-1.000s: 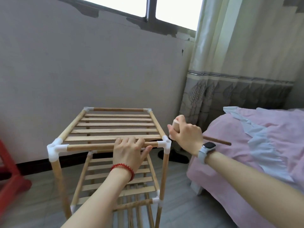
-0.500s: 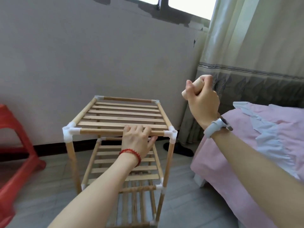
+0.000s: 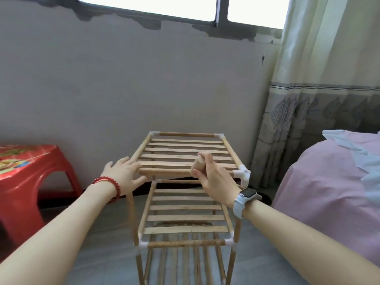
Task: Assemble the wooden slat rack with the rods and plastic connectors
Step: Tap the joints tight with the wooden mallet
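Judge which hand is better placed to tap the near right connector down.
Right, probably: the right hand grips the rod beside that connector; the left hand rests on the rack's left corner.

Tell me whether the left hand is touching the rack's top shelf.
Touching. The head view shows the left hand lying flat on the near left corner of the top shelf, fingers over the front rod.

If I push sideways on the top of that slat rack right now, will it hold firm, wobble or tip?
The slat rack is tall and narrow on thin rod legs, so a sideways push up top would likely rock it. Its joints are push-fit plastic connectors, so some racking seems probable. The left hand rests on the near-left top corner and could steady it; the right hand grips a wooden rod.
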